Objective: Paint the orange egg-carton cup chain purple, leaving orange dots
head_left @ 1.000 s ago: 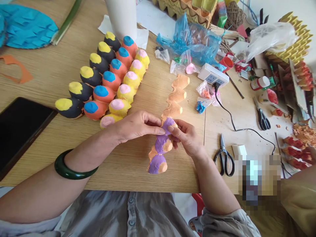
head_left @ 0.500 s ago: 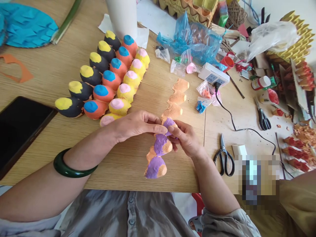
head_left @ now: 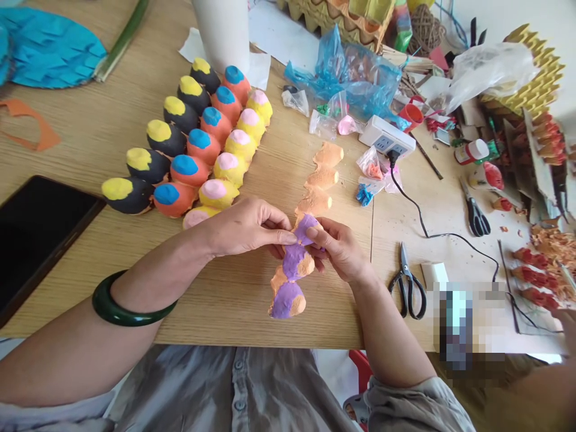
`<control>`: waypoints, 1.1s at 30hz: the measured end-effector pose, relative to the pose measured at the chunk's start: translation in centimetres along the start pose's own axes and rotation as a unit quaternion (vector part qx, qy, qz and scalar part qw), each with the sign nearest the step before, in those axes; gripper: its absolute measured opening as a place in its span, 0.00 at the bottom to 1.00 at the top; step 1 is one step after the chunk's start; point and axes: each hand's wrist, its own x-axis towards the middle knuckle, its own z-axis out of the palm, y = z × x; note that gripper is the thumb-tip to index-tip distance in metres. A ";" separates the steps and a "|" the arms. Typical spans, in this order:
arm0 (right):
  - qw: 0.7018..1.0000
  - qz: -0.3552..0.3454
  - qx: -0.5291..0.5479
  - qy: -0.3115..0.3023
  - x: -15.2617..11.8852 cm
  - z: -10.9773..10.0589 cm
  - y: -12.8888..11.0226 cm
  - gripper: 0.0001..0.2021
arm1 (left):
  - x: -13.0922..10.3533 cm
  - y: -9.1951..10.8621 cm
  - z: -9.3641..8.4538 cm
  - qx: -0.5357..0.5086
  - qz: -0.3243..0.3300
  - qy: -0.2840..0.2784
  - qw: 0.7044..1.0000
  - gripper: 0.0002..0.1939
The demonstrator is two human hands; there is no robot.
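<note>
A bumpy orange egg-carton strip [head_left: 320,201] runs lengthwise across the table in front of me. Purple clay [head_left: 294,262] covers much of its nearer bumps, whose tips show orange; the farther bumps are bare orange. My left hand [head_left: 258,231] pinches the strip's left side at the middle bump, thumb pressed against the purple. On the other side, my right hand [head_left: 337,245] grips the same bump, its thumb on top and its fingers curled underneath, partly hidden. To the left stands a block of egg-carton rows [head_left: 209,141], coated black, orange and yellow with yellow, blue and pink caps.
Black-handled scissors [head_left: 407,285] lie right of my right hand. Beyond them are a power strip [head_left: 387,137] with a black cord, small clay bags [head_left: 369,165] and a blue plastic bag [head_left: 346,84]. A dark phone or tablet [head_left: 42,240] lies at left, a white cup [head_left: 224,33] behind.
The near end of the strip has shifted slightly right and up, and the purple around my thumbs looks a little different. At far right, another person's arm has moved.
</note>
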 end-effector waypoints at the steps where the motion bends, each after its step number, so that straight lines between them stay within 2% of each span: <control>1: 1.000 -0.001 0.001 0.002 0.0 0.0 0.0 0.30 | 0.0 0.0 0.1 -0.004 0.003 0.003 1.000 0.14; 14: 1.000 -0.006 -0.014 0.010 0.0 -0.2 -0.2 0.31 | -0.1 0.4 -0.3 -0.074 0.000 -0.054 0.996 0.07; 18: 0.999 -0.011 -0.046 0.025 0.0 0.1 -0.2 0.32 | 0.2 -0.1 -0.1 -0.014 0.004 -0.031 0.999 0.09; 22: 0.998 -0.019 -0.057 0.022 -0.1 0.3 -0.2 0.33 | 0.6 -0.8 0.4 0.023 -0.004 -0.006 1.000 0.16; 26: 0.997 -0.056 -0.039 0.028 -0.2 0.1 -0.2 0.34 | 0.8 -1.2 1.2 0.006 0.021 0.051 0.998 0.17; 29: 0.996 -0.068 -0.048 0.025 -0.2 -0.1 -0.2 0.34 | 0.7 -1.1 1.5 0.032 0.055 0.095 0.993 0.16; 31: 0.996 -0.061 -0.056 0.013 -0.2 -0.2 -0.1 0.33 | 0.6 -0.8 1.6 0.019 0.058 0.086 0.994 0.16; 33: 0.997 -0.061 -0.051 0.009 -0.2 -0.2 -0.1 0.32 | 0.5 -0.6 1.5 -0.035 0.041 0.054 0.997 0.16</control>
